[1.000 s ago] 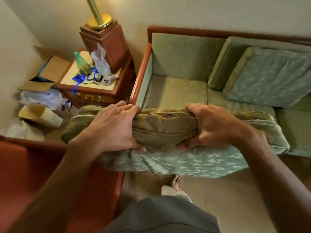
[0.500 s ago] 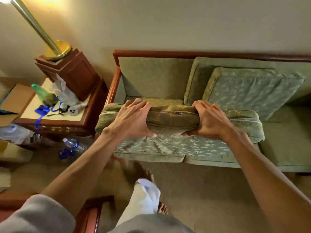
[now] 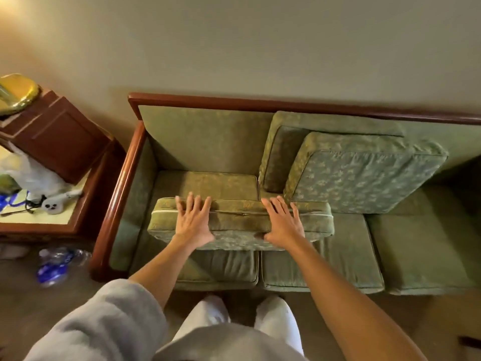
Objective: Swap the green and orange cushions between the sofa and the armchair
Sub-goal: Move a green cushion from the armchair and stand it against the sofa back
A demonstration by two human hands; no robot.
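A green patterned cushion lies across the left and middle seats of the green sofa, its zip edge facing me. My left hand and my right hand rest flat on that edge, fingers spread and slightly blurred, thumbs against the patterned face below. Two more green cushions lean on the backrest to the right. No orange cushion or armchair is in view.
A wooden side table stands left of the sofa's wooden armrest, carrying a box with a brass lamp base, a plastic bag and small items. A plastic bottle lies on the carpet. My legs stand at the sofa's front.
I have stepped up to the sofa and carried the green cushion forward and down onto its seat. My fingers have gone from clamped around its edge to spread flat on it.
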